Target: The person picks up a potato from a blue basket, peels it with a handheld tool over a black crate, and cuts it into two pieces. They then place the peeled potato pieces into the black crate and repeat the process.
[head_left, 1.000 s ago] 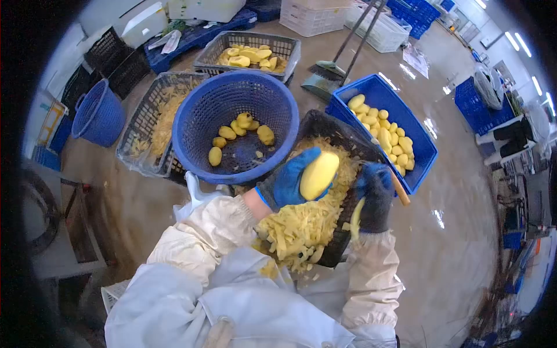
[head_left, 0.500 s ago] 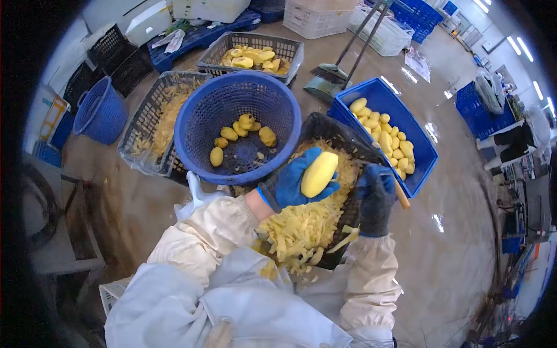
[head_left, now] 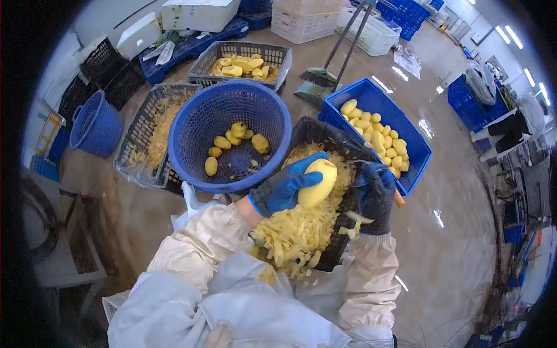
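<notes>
My left hand [head_left: 285, 190], in a blue and dark glove, is closed around a peeled yellow potato [head_left: 318, 184]. It holds the potato above a dark crate [head_left: 333, 246] heaped with potato peelings [head_left: 293, 238]. Just to the right, my gloved right hand [head_left: 374, 194] grips a wooden-handled tool [head_left: 399, 199]; the handle's end pokes out past the hand and its working end is hidden. A loose strip of peel [head_left: 355, 225] hangs or falls below that hand. Several unpeeled potatoes [head_left: 222, 142] lie in the round blue basket [head_left: 232, 184] at front left.
Peeled potatoes fill part of a blue bin [head_left: 419, 165] at right. Behind the basket stand a crate of potato pieces [head_left: 284, 61] and a crate with peelings [head_left: 136, 124]. A broom and dustpan [head_left: 316, 90] stand on the wet floor [head_left: 464, 232]. A blue basket [head_left: 98, 130] is far left.
My left hand has turned the potato more upright, its fingers wrapping the side. My right hand stays close by, holding the tool. A strip of peel has come off below it. The view has shifted slightly.
</notes>
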`<state>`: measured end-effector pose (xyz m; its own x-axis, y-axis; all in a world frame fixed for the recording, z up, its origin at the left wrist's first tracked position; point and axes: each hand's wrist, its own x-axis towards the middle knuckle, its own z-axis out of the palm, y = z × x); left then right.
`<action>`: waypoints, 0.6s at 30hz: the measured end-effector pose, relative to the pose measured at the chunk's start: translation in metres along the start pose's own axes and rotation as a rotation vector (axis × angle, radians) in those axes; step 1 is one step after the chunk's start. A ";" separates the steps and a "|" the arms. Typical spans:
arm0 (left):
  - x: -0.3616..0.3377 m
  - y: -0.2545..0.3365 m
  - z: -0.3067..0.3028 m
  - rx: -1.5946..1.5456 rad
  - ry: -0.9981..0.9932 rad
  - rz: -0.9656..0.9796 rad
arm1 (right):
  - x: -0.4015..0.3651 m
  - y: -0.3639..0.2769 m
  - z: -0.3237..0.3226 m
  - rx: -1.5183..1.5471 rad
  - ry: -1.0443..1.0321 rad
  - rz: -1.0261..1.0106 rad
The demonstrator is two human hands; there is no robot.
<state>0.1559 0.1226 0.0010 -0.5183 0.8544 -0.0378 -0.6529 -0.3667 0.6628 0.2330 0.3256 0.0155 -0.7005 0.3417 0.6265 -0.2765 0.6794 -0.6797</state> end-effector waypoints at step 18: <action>-0.007 0.015 0.016 0.801 0.025 0.070 | 0.004 0.007 0.001 0.480 0.115 0.471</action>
<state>0.1584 0.1172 0.0231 -0.5621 0.8269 0.0135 -0.0283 -0.0355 0.9990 0.2271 0.3308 0.0131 -0.7506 0.6151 0.2413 -0.2395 0.0871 -0.9670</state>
